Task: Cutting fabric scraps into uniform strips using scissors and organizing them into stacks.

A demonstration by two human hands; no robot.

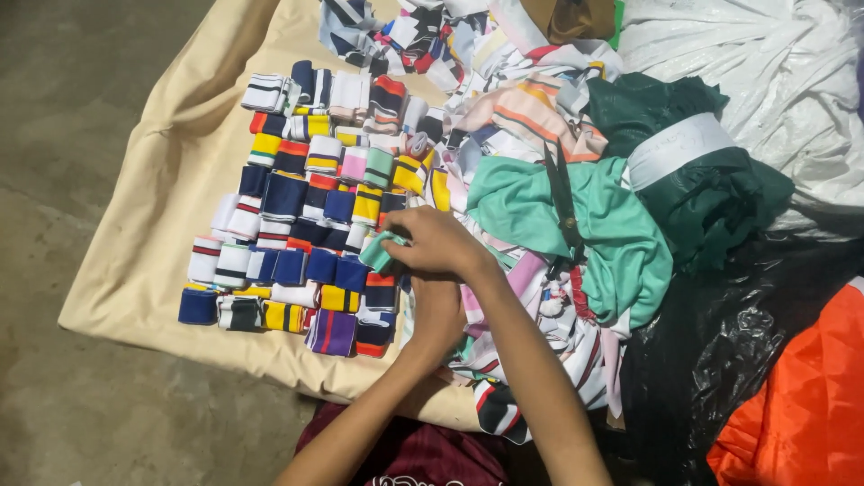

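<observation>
My right hand (438, 241) is closed on a small mint-green fabric strip (382, 253) at the right edge of the rows of folded strips (297, 211). My left hand (440, 310) reaches up from below it; its fingers are hidden under the right hand, so its hold is unclear. The folded strips are striped in navy, white, yellow, red and purple, and lie side by side on a cream cloth (171, 180).
A loose pile of striped strips (504, 99) lies to the right, with mint-green fabric (621, 243), black scissors (562, 198) and dark green fabric (711, 180) on it. A white plastic sack (774, 63), black plastic (720, 351) and orange fabric (801, 396) lie further right. Concrete floor (81, 90) on the left.
</observation>
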